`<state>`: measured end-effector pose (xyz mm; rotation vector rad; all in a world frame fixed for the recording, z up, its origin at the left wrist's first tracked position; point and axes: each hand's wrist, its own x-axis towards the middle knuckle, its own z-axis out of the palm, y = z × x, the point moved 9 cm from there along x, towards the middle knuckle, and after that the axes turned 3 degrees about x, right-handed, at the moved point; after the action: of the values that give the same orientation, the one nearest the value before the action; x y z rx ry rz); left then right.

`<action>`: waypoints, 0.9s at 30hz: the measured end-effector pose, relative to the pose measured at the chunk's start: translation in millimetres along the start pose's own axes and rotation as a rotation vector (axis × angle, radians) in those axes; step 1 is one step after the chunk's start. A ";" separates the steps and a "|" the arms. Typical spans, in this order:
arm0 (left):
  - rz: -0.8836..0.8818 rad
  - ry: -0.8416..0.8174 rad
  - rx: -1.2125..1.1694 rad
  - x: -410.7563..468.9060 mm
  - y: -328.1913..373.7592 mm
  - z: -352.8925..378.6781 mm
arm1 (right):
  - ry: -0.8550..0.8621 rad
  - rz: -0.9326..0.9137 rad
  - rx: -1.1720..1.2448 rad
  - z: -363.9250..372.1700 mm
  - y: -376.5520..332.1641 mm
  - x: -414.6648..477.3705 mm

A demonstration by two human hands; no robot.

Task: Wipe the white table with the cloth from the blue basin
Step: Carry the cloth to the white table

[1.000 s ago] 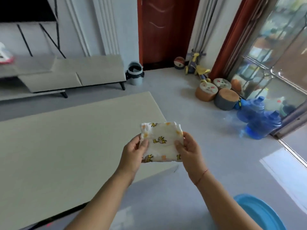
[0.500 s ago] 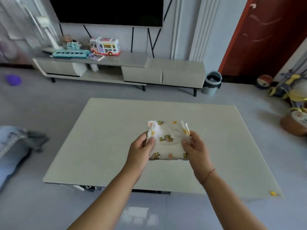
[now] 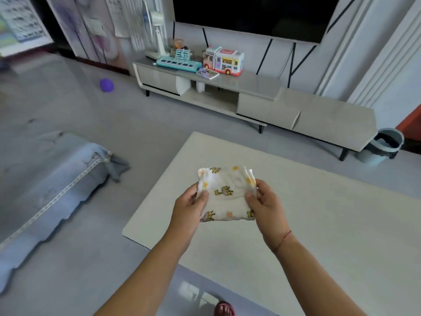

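Observation:
A folded white cloth [image 3: 227, 192] printed with small yellow giraffes is held up in the air over the near left part of the white table [image 3: 330, 224]. My left hand [image 3: 188, 206] pinches its left edge, thumb on top. My right hand [image 3: 265, 205] pinches its right edge in the same way. The cloth does not touch the tabletop. The blue basin is out of view.
A sofa with a blue-grey cover [image 3: 45, 190] stands to the left of the table. Behind the table a low TV cabinet [image 3: 262, 96] carries toys. A grey bin [image 3: 382, 144] sits at the far right, a purple ball [image 3: 106, 85] on the floor far left.
The view has swung left, from the table's right end and the blue basin to its left end and the sofa. Both hands have kept the same grip on the cloth throughout.

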<state>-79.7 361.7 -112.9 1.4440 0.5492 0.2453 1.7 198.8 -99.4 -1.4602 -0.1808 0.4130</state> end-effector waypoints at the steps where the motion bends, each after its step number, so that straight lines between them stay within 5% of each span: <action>1: -0.005 0.007 -0.002 10.6 1.9 -8.6 | -0.013 0.005 0.001 10.2 1.3 12.5; 12: -0.037 0.027 0.003 113.2 -8.9 -99.3 | -0.086 0.084 -0.009 109.4 37.6 108.9; 27: -0.007 -0.295 0.538 226.3 -140.6 -233.1 | 0.264 0.295 0.017 227.9 233.3 114.9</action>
<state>-25.2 654.3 -304.4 1.9570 0.3913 -0.1358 -13.9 465.9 -318.5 -1.5132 0.2519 0.4528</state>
